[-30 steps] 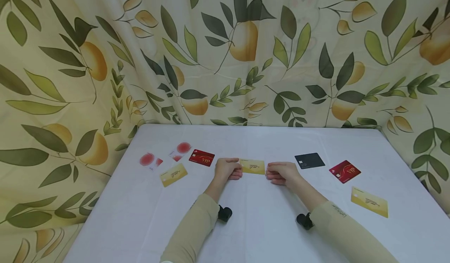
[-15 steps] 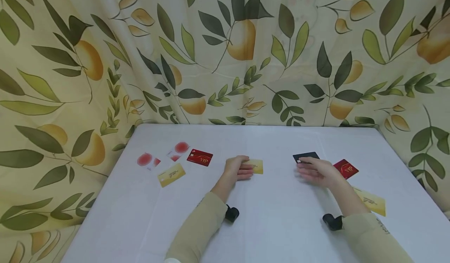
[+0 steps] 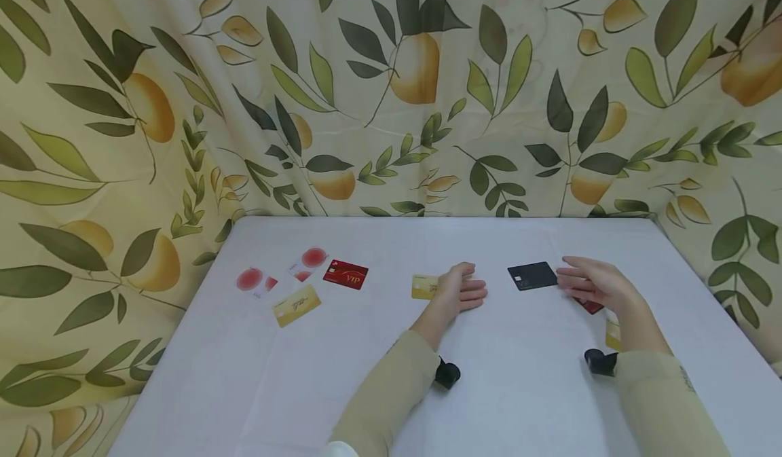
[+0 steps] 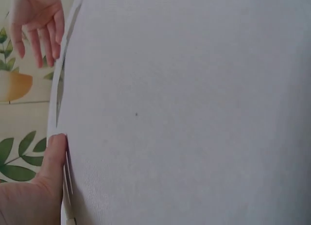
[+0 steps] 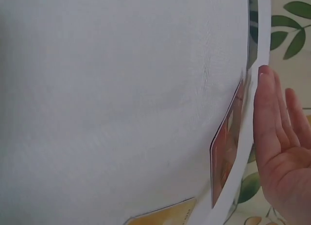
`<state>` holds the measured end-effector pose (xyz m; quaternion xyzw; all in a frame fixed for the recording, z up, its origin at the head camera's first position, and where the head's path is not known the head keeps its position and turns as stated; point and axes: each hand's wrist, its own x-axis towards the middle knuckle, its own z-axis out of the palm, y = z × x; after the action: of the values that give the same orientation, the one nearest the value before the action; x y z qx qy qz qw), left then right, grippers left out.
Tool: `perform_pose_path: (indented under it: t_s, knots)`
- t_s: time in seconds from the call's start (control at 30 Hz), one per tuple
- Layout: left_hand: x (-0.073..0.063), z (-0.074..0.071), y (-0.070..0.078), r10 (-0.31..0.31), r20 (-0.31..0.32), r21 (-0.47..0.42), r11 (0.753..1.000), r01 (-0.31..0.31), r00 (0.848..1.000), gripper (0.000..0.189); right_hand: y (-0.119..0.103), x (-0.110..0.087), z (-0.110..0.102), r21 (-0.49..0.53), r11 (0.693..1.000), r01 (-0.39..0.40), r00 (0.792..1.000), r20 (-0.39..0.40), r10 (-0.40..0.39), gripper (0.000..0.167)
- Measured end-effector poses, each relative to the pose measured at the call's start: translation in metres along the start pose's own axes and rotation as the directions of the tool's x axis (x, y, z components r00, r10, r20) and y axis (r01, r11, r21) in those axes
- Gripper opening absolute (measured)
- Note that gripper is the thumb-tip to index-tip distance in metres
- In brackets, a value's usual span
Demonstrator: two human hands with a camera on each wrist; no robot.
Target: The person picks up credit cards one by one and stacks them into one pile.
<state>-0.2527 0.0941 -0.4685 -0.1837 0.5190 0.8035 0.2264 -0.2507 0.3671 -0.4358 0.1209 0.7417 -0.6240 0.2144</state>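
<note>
I've L hand (image 3: 455, 294) hiding part of mid gold card (image 3: 423, 286), R hand (image 3: 601, 287) by black card (image 3: 532, 276)'s right end, fingers extended, gripping nothing; can't tell re contact. Both cards lie flat & apart, prob. so each face shows.

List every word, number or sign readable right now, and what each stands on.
"VIP": left red card.
Script, left gold card: too small.
Script, middle gold card: too small.
Marks, black card: too small.
Print, red-and-white cards: too faint.
Lettering, right sleeve: too small.
Marks, right gold card: too blurred.
Right red card, partly behind the right hand: nothing legible.
</note>
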Motion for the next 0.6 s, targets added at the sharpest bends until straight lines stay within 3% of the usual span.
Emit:
perform_pose_path:
  t_s: [0.17, 0.33, 0.43, 0.6]
  knots:
    - [0.004, 0.017, -0.009, -0.004, 0.005, -0.054, 0.999, 0.004, 1.0, 0.049, 0.006, 0.007, -0.01, -0.017, 1.0, 0.024, 1.0, 0.017, -0.024, 0.07]
    - [0.005, 0.029, -0.015, -0.024, 0.03, -0.096, 0.995, 0.027, 0.999, 0.049, 0.009, 0.009, -0.013, 0.037, 0.999, 0.011, 1.0, 0.019, -0.012, 0.085]
    - [0.006, 0.033, -0.018, -0.038, 0.106, -0.102, 0.994, 0.049, 0.994, 0.054, 0.009, 0.009, -0.014, 0.053, 0.999, 0.011, 0.998, 0.058, -0.014, 0.092]
    - [0.01, 0.034, -0.022, -0.071, 0.231, -0.11, 0.989, 0.099, 0.97, 0.062, 0.009, 0.01, -0.015, 0.058, 0.998, -0.001, 0.995, 0.099, -0.005, 0.096]
